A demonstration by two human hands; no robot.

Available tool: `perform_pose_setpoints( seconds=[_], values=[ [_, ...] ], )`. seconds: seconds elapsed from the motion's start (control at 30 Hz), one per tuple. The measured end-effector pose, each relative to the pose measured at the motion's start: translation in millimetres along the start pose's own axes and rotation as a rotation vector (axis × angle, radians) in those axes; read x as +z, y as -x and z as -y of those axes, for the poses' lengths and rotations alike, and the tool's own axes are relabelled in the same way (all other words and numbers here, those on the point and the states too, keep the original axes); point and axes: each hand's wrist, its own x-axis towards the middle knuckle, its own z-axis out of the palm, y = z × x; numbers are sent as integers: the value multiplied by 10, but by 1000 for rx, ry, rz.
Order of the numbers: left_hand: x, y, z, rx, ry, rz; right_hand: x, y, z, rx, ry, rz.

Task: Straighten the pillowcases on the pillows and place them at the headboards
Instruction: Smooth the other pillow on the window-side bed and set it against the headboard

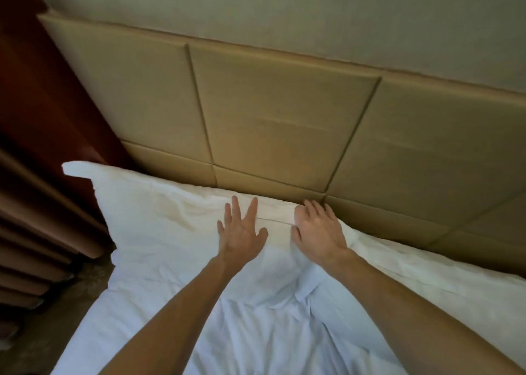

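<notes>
Rumpled bedsheet [256, 332] at 6 o'clock; white pillow [159, 221], centre to 9 o'clock, touching headboard [284, 118]; left hand [242, 229] flat, right hand [318, 229] open on its 3 o'clock end, apart; risk: leftward smoothing likely shoves pillow overboard at 9 o'clock

both hands [241, 232] flat, pillow [159, 218], headboard [284, 113]

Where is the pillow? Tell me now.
Head view, left of centre: the pillow lies against the base of the headboard, its left corner toward the curtain, with the left hand and right hand resting on its right end.
</notes>
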Motion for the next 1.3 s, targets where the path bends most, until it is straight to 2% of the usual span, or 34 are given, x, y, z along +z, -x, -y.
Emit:
perform_pose_setpoints(
  seconds=[0.03, 0.1, 0.17, 0.27, 0.37, 0.43, 0.5, 0.7, 0.83, 0.93, 1.03, 1.13, 1.3],
  values=[
    [16, 3, -104, 72, -35, -8, 58, 70, -73, 1, -17, 115],
    [46, 14, -329, 247, -99, -22, 143, 215, -182, -132, -73, 241],
    [79, 11, -544, 445, -181, 1, 117, 345, -306, -245, -256, 182],
    [136, -25, -763, 645, -365, 134, 108, 484, -635, -209, -376, 9],
    [245, -75, -780, 626, -560, 236, 179, 655, -1009, -205, -269, 47],
    [346, -80, -718, 597, -688, 217, 261, 777, -1204, -250, -207, 152],
    [443, -75, -658, 577, -766, 179, 329, 865, -1296, -289, -195, 177],
    [486, -26, -918, 492, -788, 152, 424, 841, -1289, -241, -288, -64],
    [427, 27, -1024, 672, -706, -51, 429, 753, -1131, -309, -249, 118],
    [436, 5, -941, 774, -715, -12, 426, 643, -1066, -312, -184, 149],
    [439, -48, -851, 646, -848, 134, 414, 574, -1108, -321, -174, 126],
    [407, -115, -850, 573, -891, 177, 388, 570, -1216, -331, -181, 105],
    [489, -144, -1120, 382, -892, 252, 342, 592, -1393, -285, -166, 256]
  ],
)
